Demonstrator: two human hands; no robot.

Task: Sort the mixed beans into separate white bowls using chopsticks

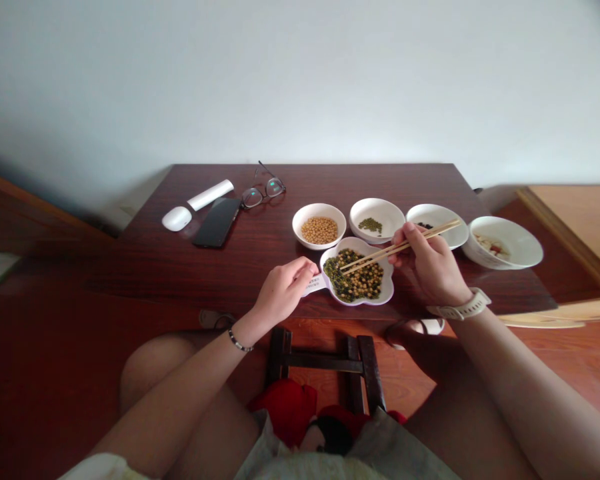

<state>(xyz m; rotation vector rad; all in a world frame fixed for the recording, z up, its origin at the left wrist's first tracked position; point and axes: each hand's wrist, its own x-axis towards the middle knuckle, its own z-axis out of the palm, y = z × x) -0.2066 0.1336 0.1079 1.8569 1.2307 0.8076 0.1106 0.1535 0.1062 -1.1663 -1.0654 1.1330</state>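
My left hand (285,290) grips the white tab handle (314,285) of a flower-shaped white dish (387,287). The dish holds mixed green, dark and yellow beans (356,277). My right hand (425,263) holds wooden chopsticks (400,248), their tips over the beans. Behind the dish stand a white bowl of soybeans (320,208) and a white bowl of a few mung beans (377,207). A third white bowl (447,227) holds some dark beans, partly hidden by the chopsticks and my right hand.
A larger white bowl (523,247) with pale scraps stands at the right on the dark wooden table (250,270). Glasses (263,193), a black phone (217,222), a white computer mouse (177,218) and a white cylinder (210,195) lie at the back left. A wooden stool (320,360) stands below.
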